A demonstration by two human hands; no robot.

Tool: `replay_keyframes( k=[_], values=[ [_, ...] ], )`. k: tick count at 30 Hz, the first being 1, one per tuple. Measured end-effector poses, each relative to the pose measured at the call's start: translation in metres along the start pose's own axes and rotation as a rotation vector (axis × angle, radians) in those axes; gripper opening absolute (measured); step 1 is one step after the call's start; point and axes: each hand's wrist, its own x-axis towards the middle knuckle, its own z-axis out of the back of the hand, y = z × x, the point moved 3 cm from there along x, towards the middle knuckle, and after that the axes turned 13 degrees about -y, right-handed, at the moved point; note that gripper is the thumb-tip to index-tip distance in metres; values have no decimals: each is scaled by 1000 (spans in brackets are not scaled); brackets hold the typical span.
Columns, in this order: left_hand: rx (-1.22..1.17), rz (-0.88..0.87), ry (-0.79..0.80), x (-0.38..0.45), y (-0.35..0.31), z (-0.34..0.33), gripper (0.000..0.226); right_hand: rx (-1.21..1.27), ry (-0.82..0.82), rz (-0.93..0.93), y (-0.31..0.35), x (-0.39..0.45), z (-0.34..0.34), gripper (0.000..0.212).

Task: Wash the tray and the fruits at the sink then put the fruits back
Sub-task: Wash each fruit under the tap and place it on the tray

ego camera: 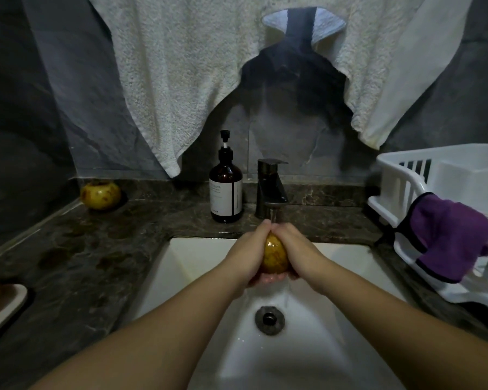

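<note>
Setting: dark marbled surface [90, 257] around a white sink [316, 347], pale towels hung on the wall behind.
Hands: left hand [250, 251] and right hand [296, 249] are cupped against opposite sides of one yellow fruit [274, 256], fingers curled round it and meeting at its top.
Fruit in hand: held over the basin, directly under the tap [271, 187], with water running onto the fingers and dripping toward the drain [269, 319].
Stage: judging by this, fruit washing is under way; this piece is mid-rinse.
Second fruit: a speckled yellow fruit [100, 195] sits at the back left of the surface, well apart from the hands; whether it is washed I cannot tell.
Tray: a pale tray [4, 308] shows at the left edge, with something brownish on it, too cropped to identify; its washed state is unclear.
Left to do: likely finishing the rinse, then returning the fruits to the tray.
Nearby: brown soap bottle [226, 190] just left of the tap; white dish rack [448, 209] at right with a purple cloth [451, 237] draped over its rim.
</note>
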Motion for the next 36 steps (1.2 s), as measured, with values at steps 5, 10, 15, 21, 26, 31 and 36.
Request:
replay_keyframes(
  k=[5, 10, 15, 21, 26, 31, 36],
  values=[
    [57, -19, -34, 0, 0, 1, 67, -11, -45, -8, 5, 0, -1, 34],
    [102, -123, -138, 5, -6, 10, 47, 32, 74, -114, 1, -2, -9, 61],
    [66, -24, -47, 2, -3, 7, 61, -38, -1, 19, 1, 2, -11, 34],
    [82, -2, -63, 0, -1, 8, 64, -35, -63, 35, 5, 4, -12, 34],
    [209, -116, -184, 5, 0, 12, 72, 22, 84, -199, -2, -2, -18, 73],
    [139, -74, -124, 8, 0, 10, 60, -80, -22, 0, 5, -2, -17, 40],
    [125, -40, -118, 6, -2, 11, 58, -138, -77, 157, 4, -1, -15, 40]
  ],
)
